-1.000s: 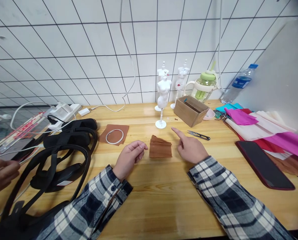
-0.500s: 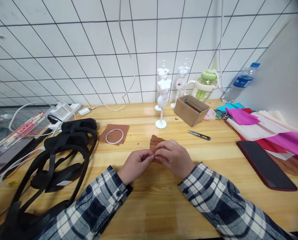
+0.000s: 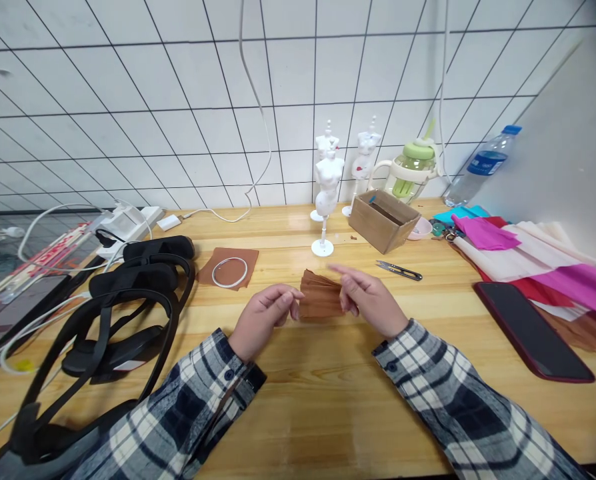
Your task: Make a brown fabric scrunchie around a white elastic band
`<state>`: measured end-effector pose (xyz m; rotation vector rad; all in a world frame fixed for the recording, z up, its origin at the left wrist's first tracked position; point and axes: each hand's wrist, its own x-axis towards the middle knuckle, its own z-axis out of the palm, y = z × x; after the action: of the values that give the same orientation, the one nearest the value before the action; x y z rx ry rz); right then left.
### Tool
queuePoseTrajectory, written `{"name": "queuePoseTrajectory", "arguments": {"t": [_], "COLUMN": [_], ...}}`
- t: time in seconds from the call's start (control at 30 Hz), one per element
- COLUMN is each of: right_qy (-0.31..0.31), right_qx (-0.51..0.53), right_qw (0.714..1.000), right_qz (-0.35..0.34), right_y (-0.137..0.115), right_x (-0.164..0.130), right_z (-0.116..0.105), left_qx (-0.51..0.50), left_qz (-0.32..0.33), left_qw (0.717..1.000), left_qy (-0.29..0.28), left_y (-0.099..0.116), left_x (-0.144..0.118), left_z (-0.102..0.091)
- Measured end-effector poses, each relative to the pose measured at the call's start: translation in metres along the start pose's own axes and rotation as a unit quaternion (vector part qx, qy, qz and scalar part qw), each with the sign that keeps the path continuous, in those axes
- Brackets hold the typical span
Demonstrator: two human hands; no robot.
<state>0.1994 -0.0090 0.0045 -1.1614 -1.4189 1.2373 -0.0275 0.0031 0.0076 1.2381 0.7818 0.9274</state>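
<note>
Here, both hands pinch a folded brown cloth by its two ends, near the middle of the wooden table.

The left hand has thumb and fingertips pressed together on the cloth's left end; the right hand nips the right end, its forefinger stretched out over the cloth's top. The cloth is pleated and sits just above the tabletop between them. Toward the back edge stand a white mannequin figure and two more behind it, with a cardboard box to their right and thread snips lying near the box. A flat brown patch carrying a white ring lies left of the cloth. Black straps fill the left side, and a dark phone lies near the right edge beside coloured paper sheets.
</note>
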Motion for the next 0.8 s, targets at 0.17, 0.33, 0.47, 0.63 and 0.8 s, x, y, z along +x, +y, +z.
{"name": "queuePoseTrajectory", "arguments": {"t": [0.17, 0.33, 0.47, 0.63, 0.8], "right_qy": [0.108, 0.111, 0.041, -0.055, -0.076], "right_qx": [-0.261, -0.372, -0.285, -0.270, -0.274], "right_qw": [0.958, 0.921, 0.956, 0.951, 0.945], "right_qz": [-0.050, -0.044, -0.050, -0.137, -0.163], "right_y": [0.028, 0.039, 0.030, 0.012, 0.007], "right_x": [0.011, 0.016, 0.010, -0.004, -0.007], "right_z": [-0.022, -0.016, 0.003, 0.028, 0.031], "left_qx": [-0.089, 0.098, 0.314, 0.495, 0.560], "left_qz": [-0.003, 0.029, 0.124, 0.156, 0.122], "left_qw": [0.995, 0.991, 0.936, 0.855, 0.817], "left_qy": [0.049, 0.081, 0.098, -0.006, -0.067], "left_y": [0.001, -0.001, 0.003, 0.010, 0.010], "left_x": [0.009, 0.008, 0.000, -0.008, -0.006], "left_z": [-0.008, -0.003, 0.003, 0.006, 0.005]}}
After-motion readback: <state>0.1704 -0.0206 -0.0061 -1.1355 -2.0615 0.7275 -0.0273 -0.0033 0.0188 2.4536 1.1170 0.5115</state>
